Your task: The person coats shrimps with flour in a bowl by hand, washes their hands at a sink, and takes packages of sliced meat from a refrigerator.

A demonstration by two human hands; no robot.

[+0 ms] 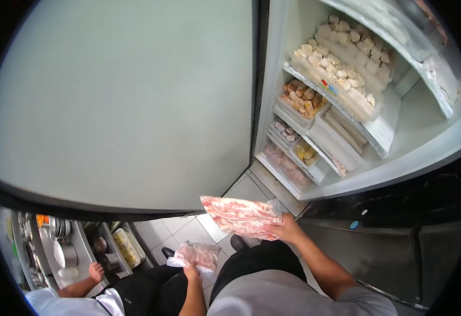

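In my right hand (283, 229) is a large, flat clear plastic bag of frozen sliced meat (241, 217), red with white fat. The fingers grip it by its right end, in front of the open freezer. Lower and to the left, my left hand (191, 270) is closed on a smaller plastic bag of pinkish meat (197, 256), held from below. Part of its fingers is hidden by the bag. The freezer door (120, 105) stands wide open on the left, and the stocked freezer shelves (388, 126) are on the right.
A tub of white dumplings (341, 87), a container of brown pieces (303, 100) and bagged meat (285, 166) sit on the shelves. At lower left, a co-worker's hand (96, 271) is near racks with a metal pot (65, 254) and a yellowish tray (127, 247).
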